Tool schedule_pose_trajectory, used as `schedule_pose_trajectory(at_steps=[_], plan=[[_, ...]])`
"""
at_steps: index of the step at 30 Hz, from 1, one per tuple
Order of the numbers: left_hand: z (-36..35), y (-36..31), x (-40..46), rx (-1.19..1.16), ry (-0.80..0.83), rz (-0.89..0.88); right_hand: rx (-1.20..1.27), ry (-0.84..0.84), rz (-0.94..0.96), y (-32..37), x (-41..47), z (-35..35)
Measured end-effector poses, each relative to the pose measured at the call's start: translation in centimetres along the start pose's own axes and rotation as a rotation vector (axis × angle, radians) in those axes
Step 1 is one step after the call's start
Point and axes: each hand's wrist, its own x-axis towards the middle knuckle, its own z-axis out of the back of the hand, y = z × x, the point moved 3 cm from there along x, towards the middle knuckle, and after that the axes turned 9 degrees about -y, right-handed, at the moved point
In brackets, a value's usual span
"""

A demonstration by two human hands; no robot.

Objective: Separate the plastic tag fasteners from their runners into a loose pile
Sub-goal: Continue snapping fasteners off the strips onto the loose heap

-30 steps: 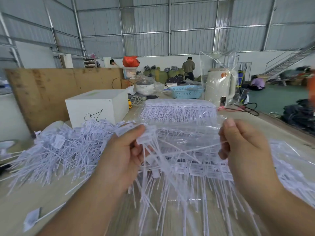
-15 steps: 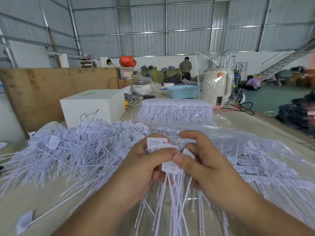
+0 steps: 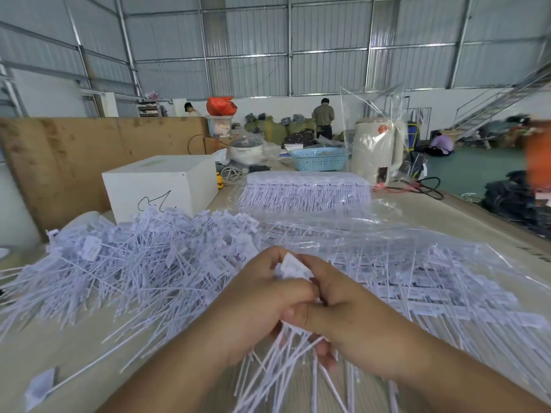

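White plastic fills your grip now: a second ago your hands were spread wide with a strip of fasteners stretched between them, and since then you have brought them together at the middle, bunching the strip into one bundle (image 3: 293,271). Your left hand (image 3: 259,305) has its fingers curled tight round the bundle's tag ends, and your right hand (image 3: 337,311) is clamped over it from the other side, thumb pressing across, with the thin stems fanning out below your palms. That gathering reads as the set-up for a twist or pull that snaps the pieces off their runner; whether any have come free yet cannot be told. The loose pile (image 3: 125,272) lies on the worktop (image 3: 59,353) just to your left, while unseparated strips in clear bags (image 3: 432,281) wait to your right and another stack (image 3: 307,190) sits farther back.
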Motion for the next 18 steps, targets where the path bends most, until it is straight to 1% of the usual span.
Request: schedule_pose_trajectory(at_steps=[3,5,7,9,11,13,15,16,18], plan=[[-0.1,0.6,-0.1,0.226,-0.055,0.011,-0.131,-0.010,-0.068,-0.2,0.0,0.3],[-0.2,0.6,-0.1,0.351,-0.070,-0.034,-0.178,-0.025,-0.080,-0.3,0.1,0.4],[-0.2,0.4,0.0,0.403,-0.077,-0.083,-0.168,-0.066,-0.069,-0.2,0.2,0.4],[-0.1,0.1,-0.1,0.379,-0.098,-0.118,-0.131,-0.131,-0.043,-0.2,0.4,0.5],[-0.1,-0.4,-0.3,0.336,-0.155,-0.194,-0.062,-0.186,0.001,0.0,0.5,0.4],[-0.2,-0.6,-0.5,0.266,-0.242,-0.264,0.082,-0.237,0.019,0.2,0.7,0.4],[-0.4,-0.5,-0.7,0.211,-0.285,-0.280,0.228,-0.286,0.025,0.5,0.7,0.7],[-0.6,-0.4,-0.7,0.187,-0.260,-0.265,0.283,-0.302,0.047,0.7,0.7,0.8],[-1.1,-0.1,-0.8,0.131,-0.114,-0.199,0.383,-0.329,0.117,1.2,0.7,1.4]])
